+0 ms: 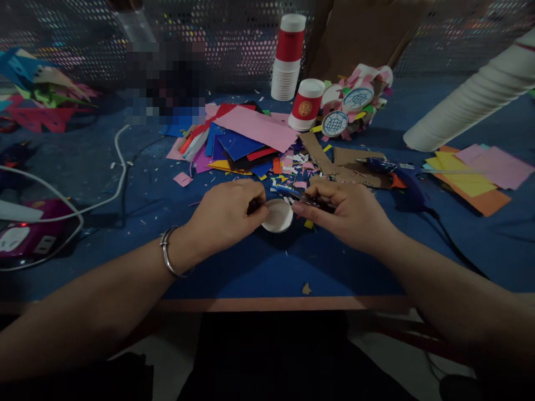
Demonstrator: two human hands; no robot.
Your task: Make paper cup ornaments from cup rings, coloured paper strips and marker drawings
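My left hand (234,214) is closed in a pinch on the rim of a small white round piece (279,217), which looks like the bottom of a paper cup. My right hand (345,211) grips a slim dark tool with a blue end (288,191). The tool points left, over the far edge of the white piece, and its exact kind is unclear. The right thumb tip lies beside the white piece's right edge; whether they touch, I cannot tell. Paper snippets (298,164) lie scattered just beyond both hands.
Coloured paper sheets (254,128) and markers (196,143) lie ahead. Behind them stand stacked paper cups (288,55), a red-and-white cup (307,106) and a decorated paper craft (355,100). A corded glue gun (401,175) rests right, near cardboard strips (355,167). White cables (121,161) cross the left.
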